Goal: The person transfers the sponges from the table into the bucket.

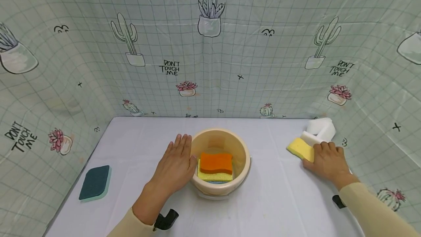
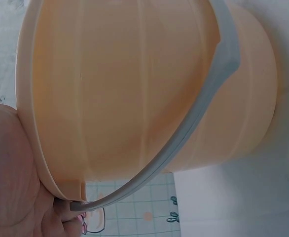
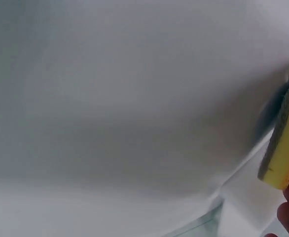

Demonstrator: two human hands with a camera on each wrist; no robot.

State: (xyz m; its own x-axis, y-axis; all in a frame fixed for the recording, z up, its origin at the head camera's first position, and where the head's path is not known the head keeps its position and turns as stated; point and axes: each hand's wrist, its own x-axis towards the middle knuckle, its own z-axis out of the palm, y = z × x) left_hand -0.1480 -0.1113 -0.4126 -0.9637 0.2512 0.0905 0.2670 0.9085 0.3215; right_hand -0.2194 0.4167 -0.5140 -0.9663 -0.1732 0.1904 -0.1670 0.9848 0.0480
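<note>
Two hands work on a white desk before a cactus-print curtain reading "DON'T TOUCH ME". Left hand lies flat, fingers straight, against a round peach plastic bucket holding stacked orange and yellow sponges. Right hand grips a yellow sponge at the desk's right edge.
</note>
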